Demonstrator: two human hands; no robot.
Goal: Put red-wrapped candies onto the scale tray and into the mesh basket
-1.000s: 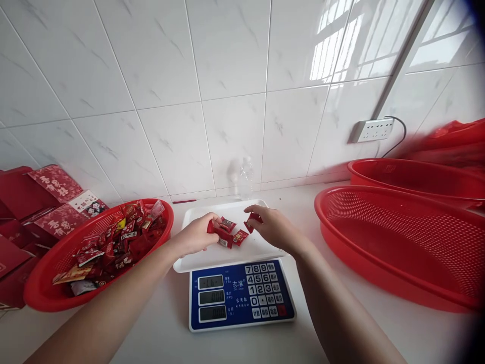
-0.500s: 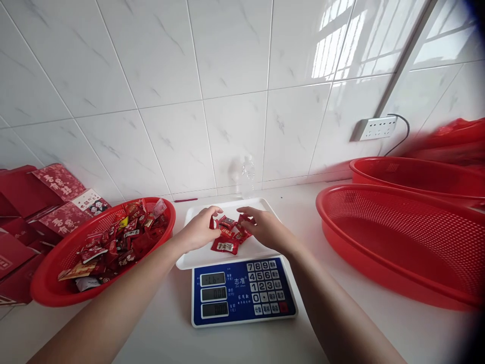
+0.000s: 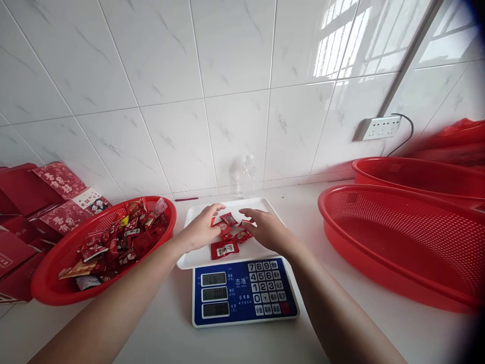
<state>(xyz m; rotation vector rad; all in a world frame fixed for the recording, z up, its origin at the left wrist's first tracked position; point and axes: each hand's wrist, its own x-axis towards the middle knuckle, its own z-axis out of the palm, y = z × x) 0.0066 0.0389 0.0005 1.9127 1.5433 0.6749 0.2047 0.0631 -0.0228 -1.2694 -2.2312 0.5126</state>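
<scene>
Several red wrapped candies (image 3: 225, 248) lie loosely spread on the white tray (image 3: 257, 258) of a scale. On the tray's left side my left hand (image 3: 204, 226) hovers with curved fingers apart, beside the candies. Facing it from the right, my right hand (image 3: 264, 228) is likewise open, its fingertips by the candies and hiding part of one. Neither hand holds anything. The scale's blue panel (image 3: 242, 318) with number keys and three small displays sits in front of the tray.
To the left stands a red basket (image 3: 45, 283) of wrapped candies, beside red printed boxes (image 3: 62, 215). A large red basket (image 3: 352, 242) is at the right, with another red basket (image 3: 379, 164) behind it. A clear bottle (image 3: 249, 174) stands by the tiled wall near a socket strip (image 3: 379, 128).
The candies on the tray lie further apart than before, and more of them shows between my hands. Both hands have stayed almost in place, fingers still apart.
</scene>
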